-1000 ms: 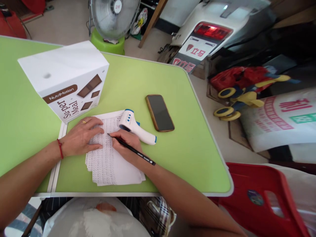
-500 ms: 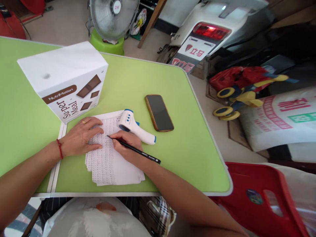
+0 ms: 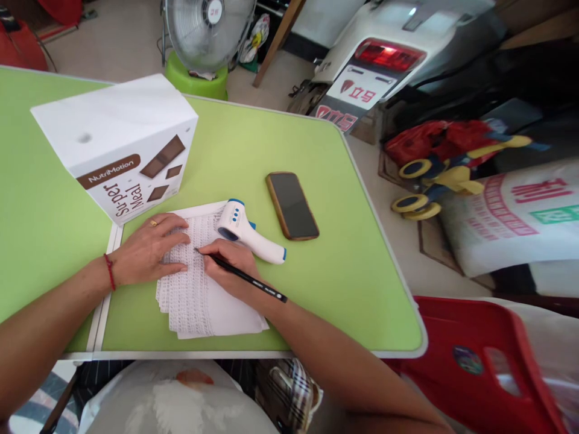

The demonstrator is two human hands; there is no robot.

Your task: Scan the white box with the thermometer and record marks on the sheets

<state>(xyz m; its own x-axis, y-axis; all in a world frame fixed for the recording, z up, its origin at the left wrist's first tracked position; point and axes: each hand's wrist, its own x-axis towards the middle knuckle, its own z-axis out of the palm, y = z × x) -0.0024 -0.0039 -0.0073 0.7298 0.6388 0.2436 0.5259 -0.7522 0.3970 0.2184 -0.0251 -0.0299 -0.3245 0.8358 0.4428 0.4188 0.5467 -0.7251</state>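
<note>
Sheets of paper [image 3: 194,307] covered in rows of handwriting lie stacked unevenly on the green table [image 3: 344,289]. My left hand [image 3: 151,250] rests flat across their left side, fingers spread and holding nothing. In my right hand [image 3: 230,265] is a black pen [image 3: 246,277], its tip on the written rows a little right of my left fingertips. A white and blue infrared thermometer [image 3: 251,235] lies across the top right of the sheets, just beyond my right hand. Part of the paper is hidden under my hands.
A white NutriMotion box [image 3: 131,138] stands behind my left hand. A phone [image 3: 293,206] lies right of the thermometer. Past the table are a fan [image 3: 210,33] on a green stool, a white scooter [image 3: 384,54], a filled sack [image 3: 520,211] and a red chair [image 3: 474,337].
My right hand and the pen have shifted very slightly left, and the pen's back end has swung a little. My left hand stays in place.
</note>
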